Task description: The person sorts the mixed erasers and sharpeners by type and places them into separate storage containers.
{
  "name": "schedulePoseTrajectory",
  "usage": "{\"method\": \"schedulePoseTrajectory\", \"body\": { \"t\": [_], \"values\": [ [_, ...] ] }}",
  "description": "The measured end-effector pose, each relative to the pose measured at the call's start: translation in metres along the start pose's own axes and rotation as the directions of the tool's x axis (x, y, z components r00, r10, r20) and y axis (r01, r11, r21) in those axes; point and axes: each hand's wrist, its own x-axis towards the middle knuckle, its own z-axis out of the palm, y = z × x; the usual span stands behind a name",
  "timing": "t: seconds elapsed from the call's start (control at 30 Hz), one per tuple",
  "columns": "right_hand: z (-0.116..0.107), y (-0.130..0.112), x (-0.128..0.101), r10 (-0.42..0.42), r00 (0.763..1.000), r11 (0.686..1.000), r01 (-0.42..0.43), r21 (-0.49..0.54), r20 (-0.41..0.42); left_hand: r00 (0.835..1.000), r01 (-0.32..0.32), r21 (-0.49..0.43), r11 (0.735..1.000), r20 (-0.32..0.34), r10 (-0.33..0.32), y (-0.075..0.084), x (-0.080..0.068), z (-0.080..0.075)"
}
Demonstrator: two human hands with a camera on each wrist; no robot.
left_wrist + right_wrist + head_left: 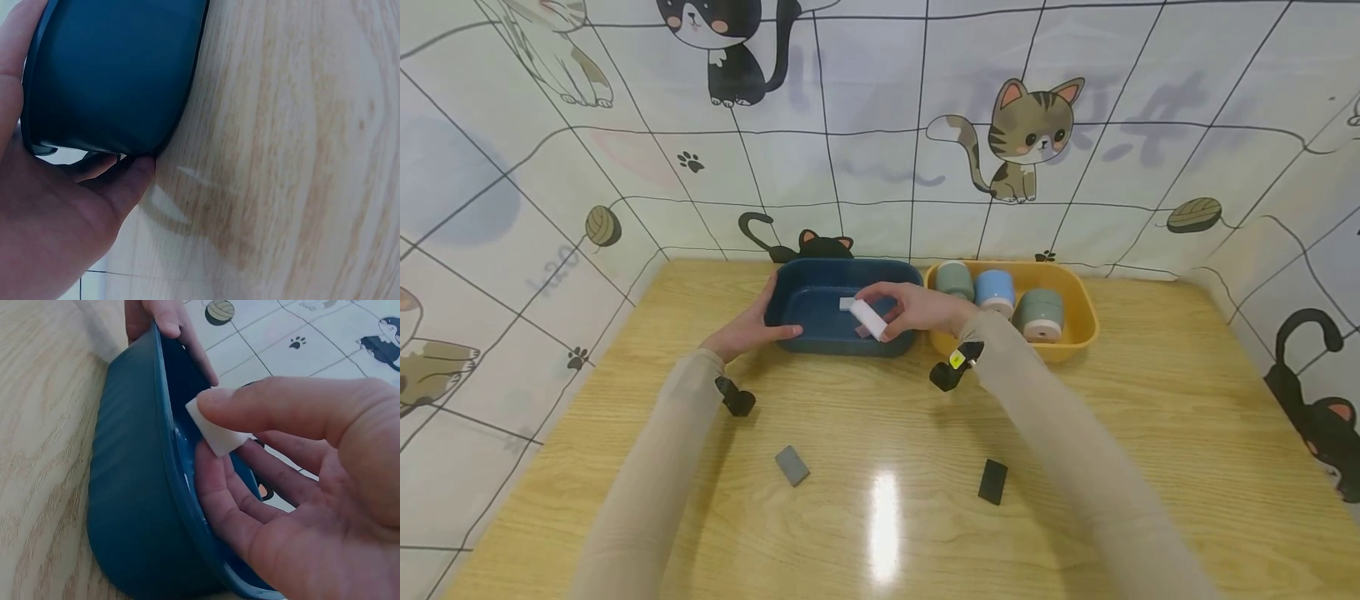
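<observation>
A dark blue plastic bin (842,346) stands toward the back of the table, and my left hand (748,333) grips its left end, thumb at the front side and fingers round the far side. Over the bin's right half, my right hand (921,310) pinches a small white block (215,428) between thumb and fingers. The block has flat faces and is tilted above the bin's opening. Inside the bin, just left of the block, a smaller pale piece (847,303) shows. The right hand covers part of the bin's right side.
A yellow bin (1086,329) right beside the blue one holds green and blue rounded containers (995,287). Nearer on the wooden table (737,533) lie a grey flat piece (792,465) and a black one (992,482). A cat-patterned sheet (880,167) rises behind the table.
</observation>
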Motion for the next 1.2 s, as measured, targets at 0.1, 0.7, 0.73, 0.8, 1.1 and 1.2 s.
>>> {"method": "schedulePoseTrajectory", "body": {
  "t": [0.1,0.7,0.73,0.8,1.1,1.2],
  "values": [
    [-0.001,0.003,0.004,0.004,1.0,0.999,-0.003,0.038,-0.019,1.0,-0.004,-0.002,1.0,-0.008,0.004,-0.012,0.007,-0.001],
    [-0.004,0.012,0.026,0.042,0.993,0.998,-0.037,0.041,-0.112,0.999,-0.017,0.011,1.0,-0.035,0.018,-0.037,0.02,0.0],
    [-0.003,0.012,0.027,0.039,0.991,0.999,-0.037,0.012,-0.126,0.999,-0.019,0.007,1.0,-0.036,0.019,-0.038,0.02,0.0],
    [-0.002,0.011,0.029,0.024,0.988,0.998,-0.033,-0.054,-0.154,0.999,-0.023,0.002,1.0,-0.037,0.023,-0.038,0.02,0.0],
    [0.002,0.011,0.039,0.022,0.978,0.983,-0.059,-0.175,-0.206,0.999,-0.016,0.007,1.0,-0.042,0.016,-0.042,0.023,0.0],
    [0.004,0.011,0.042,0.044,0.979,0.988,-0.073,-0.14,-0.2,0.999,-0.014,0.012,1.0,-0.044,0.014,-0.043,0.023,0.0]
  ]
}}
